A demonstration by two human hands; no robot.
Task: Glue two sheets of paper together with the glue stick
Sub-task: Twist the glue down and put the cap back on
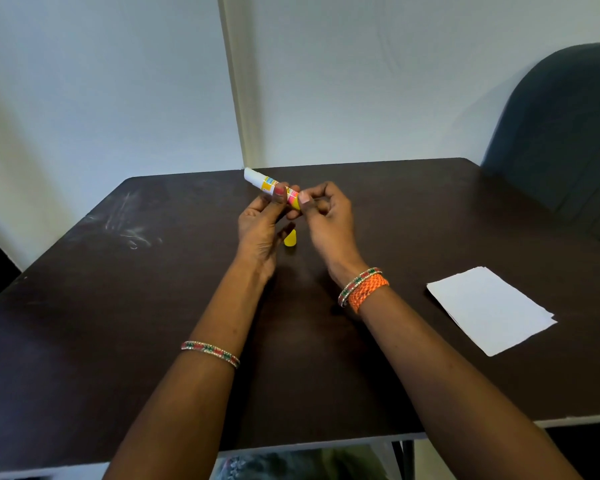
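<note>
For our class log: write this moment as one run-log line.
glue stick: held by left hand and right hand | cap: off, on table | paper sheets: untouched

Brightness: moderate, even, soft indoor light.
Source: out of view; sheen suggests the upper left.
Glare: pale sheen over smudges on dark table [129,223], far left; white paper [489,308] near blown out, edges readable.
Shadows: soft, faint beneath the forearms; grey gradient across the wall [361,81].
Distortion: wide-angle bowing of table edges and corners.
Focus: centre sharp; chair [565,133] and lower margin soft.
</note>
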